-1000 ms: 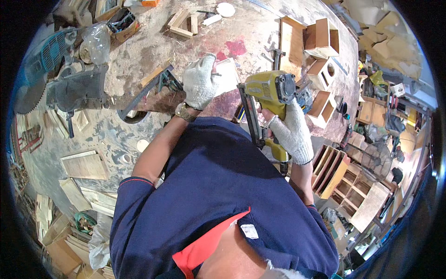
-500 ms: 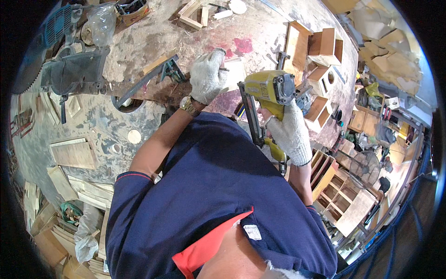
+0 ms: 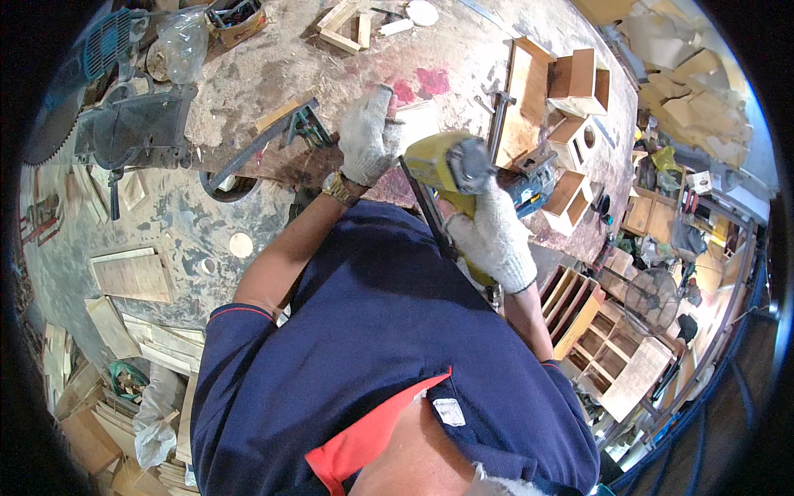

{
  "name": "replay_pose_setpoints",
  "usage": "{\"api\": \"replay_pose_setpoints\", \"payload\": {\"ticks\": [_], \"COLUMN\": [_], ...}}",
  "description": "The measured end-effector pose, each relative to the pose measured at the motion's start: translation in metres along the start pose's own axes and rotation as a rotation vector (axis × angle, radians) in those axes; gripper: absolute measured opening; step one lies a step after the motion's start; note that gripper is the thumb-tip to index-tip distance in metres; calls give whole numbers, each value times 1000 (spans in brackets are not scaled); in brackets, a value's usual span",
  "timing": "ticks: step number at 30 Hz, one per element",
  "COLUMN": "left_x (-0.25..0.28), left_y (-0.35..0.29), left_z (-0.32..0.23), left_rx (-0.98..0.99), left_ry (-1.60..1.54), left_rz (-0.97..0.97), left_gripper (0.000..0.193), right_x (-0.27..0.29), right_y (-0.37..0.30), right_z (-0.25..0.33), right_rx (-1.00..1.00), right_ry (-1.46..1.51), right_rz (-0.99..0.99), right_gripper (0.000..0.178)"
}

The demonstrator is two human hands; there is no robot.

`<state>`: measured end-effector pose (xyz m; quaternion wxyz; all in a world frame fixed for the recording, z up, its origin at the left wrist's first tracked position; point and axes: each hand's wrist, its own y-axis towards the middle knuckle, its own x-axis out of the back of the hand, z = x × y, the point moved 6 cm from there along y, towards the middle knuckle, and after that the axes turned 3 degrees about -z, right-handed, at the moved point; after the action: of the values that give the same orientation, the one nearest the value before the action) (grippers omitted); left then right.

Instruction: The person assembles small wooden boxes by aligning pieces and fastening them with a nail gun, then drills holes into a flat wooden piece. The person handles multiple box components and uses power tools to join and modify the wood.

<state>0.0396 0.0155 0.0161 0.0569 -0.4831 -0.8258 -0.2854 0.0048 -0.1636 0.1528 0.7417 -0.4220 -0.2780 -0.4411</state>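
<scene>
My right hand (image 3: 492, 240), in a white knit glove with bare fingertips, is wrapped around the grip of a yellow and black nail gun (image 3: 438, 161). The gun's head is smeared by motion and covers part of what lies below it. My left hand (image 3: 368, 136), gloved the same way, has its fingers curled at the left edge of a pale wooden piece (image 3: 420, 116) on the workbench. Its fingertips are partly hidden, and the gun is close to its right side. A clamp (image 3: 308, 128) with a long dark bar lies just left of that hand.
Small wooden boxes (image 3: 572, 83) line the bench's right side, beside a blue power tool (image 3: 533, 186) and a bar clamp (image 3: 499, 124). A circular saw blade (image 3: 50, 124) is at far left. Wooden frame pieces (image 3: 343, 29) lie at the back. Boards (image 3: 132, 274) rest at lower left.
My right hand has brought the nail gun leftward, nearer my left hand and the pale wooden piece. More of the blue power tool now shows. My left hand has barely moved.
</scene>
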Motion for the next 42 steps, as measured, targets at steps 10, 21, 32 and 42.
{"api": "replay_pose_setpoints", "payload": {"ticks": [10,21,32,42], "left_x": [-6,8,-6,-57], "left_y": [10,28,-7,110], "left_z": [-58,-19,112,184], "left_rx": [-306,188,557,-300], "left_ry": [529,408,76,950], "left_rz": [250,349,301,458], "left_gripper": [86,73,72,43], "right_x": [2,-86,0,-12], "right_y": [33,68,136,183], "right_z": [-135,-182,-75,-68], "right_rx": [-194,-129,372,517], "right_ry": [107,-162,470,30], "right_rz": [-365,-567,-421,-231], "right_gripper": [50,85,85,91]}}
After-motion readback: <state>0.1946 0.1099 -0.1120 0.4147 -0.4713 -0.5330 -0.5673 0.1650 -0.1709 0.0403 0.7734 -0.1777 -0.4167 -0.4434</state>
